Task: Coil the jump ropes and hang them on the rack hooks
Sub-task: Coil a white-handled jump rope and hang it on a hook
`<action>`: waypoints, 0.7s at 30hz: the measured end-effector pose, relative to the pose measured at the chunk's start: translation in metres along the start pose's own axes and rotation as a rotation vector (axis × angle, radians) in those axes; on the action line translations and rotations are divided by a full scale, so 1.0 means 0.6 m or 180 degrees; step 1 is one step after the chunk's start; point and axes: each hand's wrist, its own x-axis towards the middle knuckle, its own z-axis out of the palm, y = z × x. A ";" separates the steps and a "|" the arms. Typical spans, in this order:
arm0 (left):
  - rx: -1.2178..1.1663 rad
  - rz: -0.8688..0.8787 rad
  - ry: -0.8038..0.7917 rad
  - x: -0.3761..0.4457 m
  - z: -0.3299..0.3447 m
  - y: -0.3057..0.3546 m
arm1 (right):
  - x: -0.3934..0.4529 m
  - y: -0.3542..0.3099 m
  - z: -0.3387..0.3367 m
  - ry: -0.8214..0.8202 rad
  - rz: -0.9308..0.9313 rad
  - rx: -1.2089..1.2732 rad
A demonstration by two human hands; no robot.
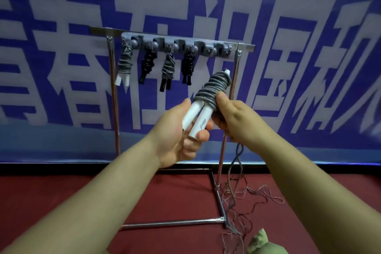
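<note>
My left hand grips the two white handles of a grey jump rope. Grey cord is wound in a tight coil around the upper part of the handles. My right hand holds the cord beside the coil, and the loose cord trails from it down to the floor. Behind stands a metal rack with a grey hook bar. Several coiled ropes hang on it: a grey one with white handles, a black one, a grey one with black handles, another black one.
The hooks at the bar's right end carry nothing. Loose tangled cord lies on the red floor by the rack's base bars. A blue banner with large white characters hangs behind. A green fabric edge shows at the bottom.
</note>
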 end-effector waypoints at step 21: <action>0.3894 0.1046 0.1461 0.028 0.008 0.085 | 0.069 -0.057 -0.061 -0.0706 0.0719 -0.0073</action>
